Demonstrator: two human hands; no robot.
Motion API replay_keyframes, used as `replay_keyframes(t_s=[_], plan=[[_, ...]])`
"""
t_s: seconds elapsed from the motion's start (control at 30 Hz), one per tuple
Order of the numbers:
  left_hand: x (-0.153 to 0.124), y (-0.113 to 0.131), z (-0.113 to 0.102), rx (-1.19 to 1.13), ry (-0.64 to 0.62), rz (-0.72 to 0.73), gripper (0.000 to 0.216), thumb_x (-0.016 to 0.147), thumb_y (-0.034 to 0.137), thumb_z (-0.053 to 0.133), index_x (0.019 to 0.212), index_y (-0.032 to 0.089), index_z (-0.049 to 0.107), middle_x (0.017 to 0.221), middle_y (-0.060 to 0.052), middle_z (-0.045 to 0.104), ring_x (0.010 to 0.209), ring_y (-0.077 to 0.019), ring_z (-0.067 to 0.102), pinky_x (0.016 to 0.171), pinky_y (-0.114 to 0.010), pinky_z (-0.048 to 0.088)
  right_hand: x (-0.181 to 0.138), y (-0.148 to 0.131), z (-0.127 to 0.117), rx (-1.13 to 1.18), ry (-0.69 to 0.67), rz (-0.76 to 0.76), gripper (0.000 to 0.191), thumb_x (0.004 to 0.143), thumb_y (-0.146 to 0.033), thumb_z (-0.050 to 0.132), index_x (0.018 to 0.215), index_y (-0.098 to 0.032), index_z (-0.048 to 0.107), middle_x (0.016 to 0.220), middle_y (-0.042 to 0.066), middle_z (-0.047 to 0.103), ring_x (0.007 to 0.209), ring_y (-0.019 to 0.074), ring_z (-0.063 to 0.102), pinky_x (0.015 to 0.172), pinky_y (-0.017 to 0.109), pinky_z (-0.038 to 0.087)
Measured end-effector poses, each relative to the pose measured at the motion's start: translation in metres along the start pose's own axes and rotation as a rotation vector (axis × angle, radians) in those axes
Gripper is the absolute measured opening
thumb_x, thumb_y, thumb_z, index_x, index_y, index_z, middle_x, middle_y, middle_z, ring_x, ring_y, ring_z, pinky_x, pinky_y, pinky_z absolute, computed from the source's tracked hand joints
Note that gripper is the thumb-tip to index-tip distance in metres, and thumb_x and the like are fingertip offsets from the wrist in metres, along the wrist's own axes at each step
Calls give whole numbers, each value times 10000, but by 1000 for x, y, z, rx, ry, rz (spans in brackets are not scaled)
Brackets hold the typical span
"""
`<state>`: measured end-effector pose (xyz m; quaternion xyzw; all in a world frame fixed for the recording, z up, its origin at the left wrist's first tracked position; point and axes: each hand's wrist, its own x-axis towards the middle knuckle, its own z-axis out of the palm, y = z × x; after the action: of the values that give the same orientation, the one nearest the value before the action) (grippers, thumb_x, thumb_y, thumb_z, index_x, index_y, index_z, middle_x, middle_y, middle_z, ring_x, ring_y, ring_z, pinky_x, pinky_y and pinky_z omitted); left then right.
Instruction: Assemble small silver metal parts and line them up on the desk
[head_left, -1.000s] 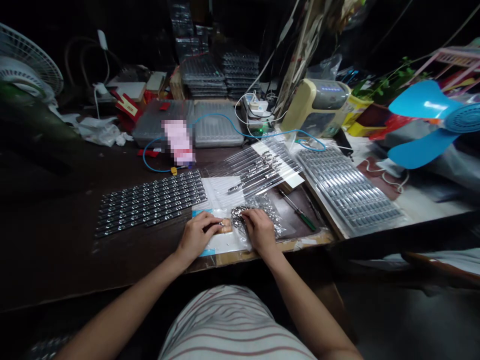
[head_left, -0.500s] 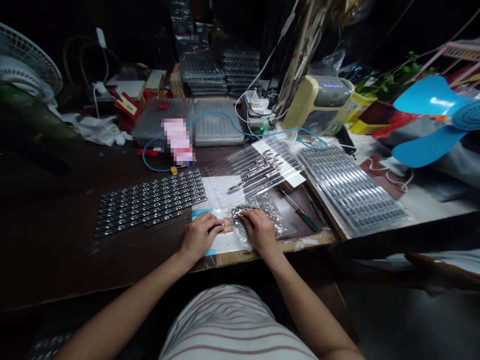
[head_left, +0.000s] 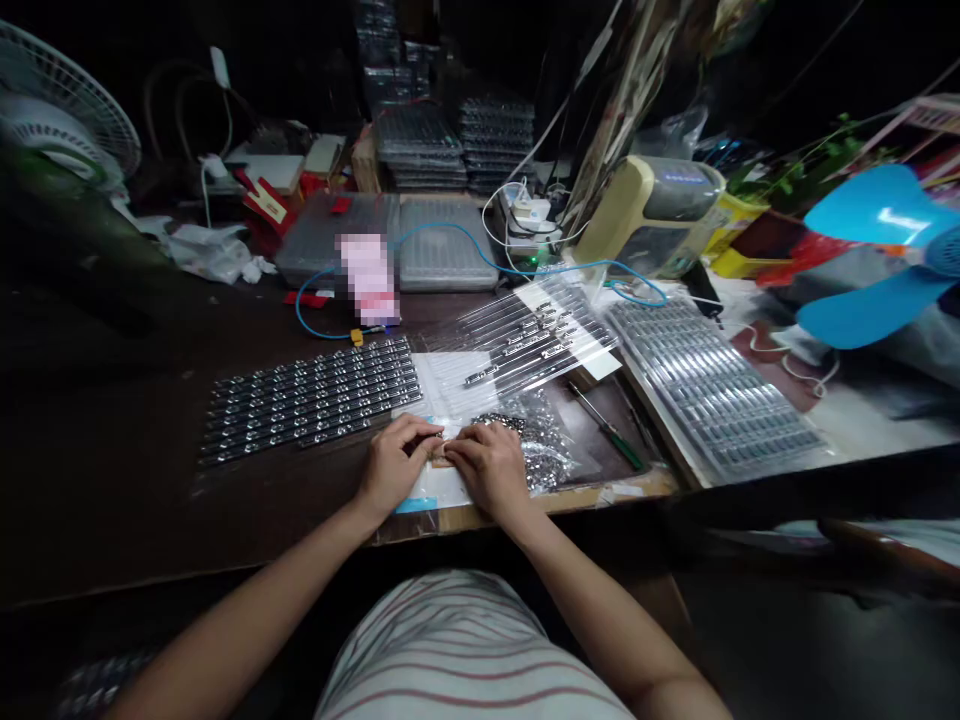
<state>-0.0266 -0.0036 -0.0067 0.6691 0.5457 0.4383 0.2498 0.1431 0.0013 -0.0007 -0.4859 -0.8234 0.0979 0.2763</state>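
Observation:
My left hand [head_left: 397,464] and my right hand [head_left: 491,466] meet fingertip to fingertip over a small tan block [head_left: 442,462] on a white sheet [head_left: 450,487]. Both pinch closed there; whatever is between the fingers is too small to name. Just beyond and right of my right hand lies a heap of small shiny metal parts [head_left: 551,460] on clear plastic. Left of my hands, dark strips with shiny fittings [head_left: 315,400] lie in rows. Behind the heap, a clear ribbed tray [head_left: 495,330] carries several dark pieces with metal fittings [head_left: 536,340].
A green-handled screwdriver [head_left: 626,450] lies right of the heap. Further right are a filled clear tray [head_left: 712,390] and a blue-bladed fan [head_left: 870,205]. A blue cable [head_left: 457,232] crosses the back, near closed grey cases [head_left: 442,255] and a beige machine [head_left: 645,215].
My right hand has moved left from the heap of metal parts to meet my left hand at the tan block. The left hand stays by the block. The view has shifted slightly.

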Motion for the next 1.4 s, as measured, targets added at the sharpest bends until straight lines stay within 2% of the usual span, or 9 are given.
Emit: replay_keyframes(t_s=[0.13,0.27,0.37,0.47,0.6,0.73,0.87,1.0,1.4], plan=[[0,-1,0,5,3,-20,103,811,211,629,870,197,713,852,-34,669,830,-166,617,737,-273,477,-1,6,-9,-54,-10,12,167,867,-317,613,1014,-291,689,982,22,650,882,186,506,746,329,339],[0,0,0,3,0,-34,104,816,213,619,858,192,712,853,-38,669,826,-170,617,730,-278,476,-6,23,-24,-142,-44,2,270,863,-277,613,1132,-269,634,1114,45,624,989,225,490,775,354,363],[-1,0,1,10,-8,-41,105,815,212,618,859,193,711,859,-37,668,829,-170,617,726,-276,475,-12,35,-27,-132,-60,-21,216,866,-276,608,1077,-260,652,1083,47,633,983,225,496,765,347,385],[-1,0,0,17,-13,-40,104,815,216,618,861,191,708,859,-35,666,828,-168,616,733,-278,475,-16,40,-23,-87,-4,-2,116,890,-262,572,929,-234,678,954,41,649,893,196,516,736,319,399],[6,2,-3,29,15,-24,96,813,217,620,842,183,705,856,-38,668,829,-168,613,747,-283,476,-15,39,-17,-57,61,20,112,894,-252,561,844,-215,655,889,41,641,835,188,518,717,308,407],[14,9,-3,37,22,6,89,812,207,623,851,187,701,873,-37,666,838,-164,612,747,-280,473,-13,39,-17,0,106,36,113,902,-206,513,847,-192,611,885,56,630,837,196,525,751,320,427],[11,18,10,63,-94,86,109,821,211,623,897,206,700,861,-33,653,828,-159,601,739,-280,468,-14,41,-17,52,152,50,142,899,-152,457,897,-184,595,842,58,623,829,206,532,757,329,442],[3,23,21,126,-173,151,121,832,230,618,920,211,699,854,-40,640,830,-167,586,751,-293,466,-15,44,-17,114,178,30,189,916,-163,445,998,-198,612,930,61,646,872,202,546,783,328,454],[0,15,24,157,-199,165,102,832,221,619,902,204,691,851,-41,651,828,-168,582,759,-299,466,-16,44,-17,176,195,45,130,875,-168,532,912,-218,646,876,43,647,862,198,551,771,325,461]])
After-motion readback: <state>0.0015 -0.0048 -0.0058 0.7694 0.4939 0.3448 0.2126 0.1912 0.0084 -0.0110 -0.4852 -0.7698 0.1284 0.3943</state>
